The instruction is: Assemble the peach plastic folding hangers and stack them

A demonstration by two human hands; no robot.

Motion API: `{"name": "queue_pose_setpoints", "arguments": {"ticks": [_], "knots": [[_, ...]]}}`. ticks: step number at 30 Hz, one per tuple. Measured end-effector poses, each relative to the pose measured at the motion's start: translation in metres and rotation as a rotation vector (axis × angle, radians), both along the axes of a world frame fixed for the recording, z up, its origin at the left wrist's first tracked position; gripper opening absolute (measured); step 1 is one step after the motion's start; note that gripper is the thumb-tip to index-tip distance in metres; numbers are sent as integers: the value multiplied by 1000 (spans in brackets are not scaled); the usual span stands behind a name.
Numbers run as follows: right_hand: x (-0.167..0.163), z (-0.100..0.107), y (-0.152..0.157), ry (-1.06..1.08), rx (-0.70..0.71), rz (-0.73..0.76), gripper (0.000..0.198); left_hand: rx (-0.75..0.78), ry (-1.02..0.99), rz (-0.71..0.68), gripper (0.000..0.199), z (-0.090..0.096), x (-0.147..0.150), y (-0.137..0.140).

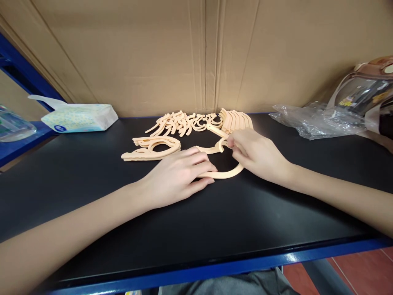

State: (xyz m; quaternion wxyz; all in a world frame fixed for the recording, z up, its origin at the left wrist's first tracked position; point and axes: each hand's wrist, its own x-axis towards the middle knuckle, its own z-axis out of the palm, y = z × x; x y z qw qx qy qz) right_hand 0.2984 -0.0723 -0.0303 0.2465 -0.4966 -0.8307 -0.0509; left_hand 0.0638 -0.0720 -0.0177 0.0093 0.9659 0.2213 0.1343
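Tissue (46, 100) partway out of packet (81, 119), hands (181, 173) (260, 156) on peach hanger (227, 174)

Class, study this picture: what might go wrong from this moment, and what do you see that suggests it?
The left hand is close beside the folded stack, so it might nudge it. The right hand is just in front of the lined-up pieces and could knock them. The curved piece might slip if the fingers loosen.
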Motion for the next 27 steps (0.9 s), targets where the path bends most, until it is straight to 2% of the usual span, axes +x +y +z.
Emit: {"name": "queue_pose_setpoints", "arguments": {"ticks": [5, 8, 11, 15, 19, 23, 27], "knots": [[4, 1, 1, -192, 138, -63, 22, -6, -3, 36, 28, -4, -3, 6], [6, 1, 2, -321, 204, -104, 24, -12, 27, 60, 50, -7, -5, 7], [7, 1, 3, -451, 255, -162, 26, -84, 85, 122, 70, -7, -5, 7], [7, 5, 0, -582, 245, -204, 24, -141, 150, 167, 74, -7, -5, 7], [8, 10, -4, -623, 172, -208, 24, 20, 187, 158, 70, -6, -4, 4], [9, 14, -5, -622, 71, -172, 24, 221, 196, 127, 53, -1, -4, -1], [12, 13, -3, -577, 70, -90, 23, 391, 218, 110, 46, 6, -4, -7]]}}
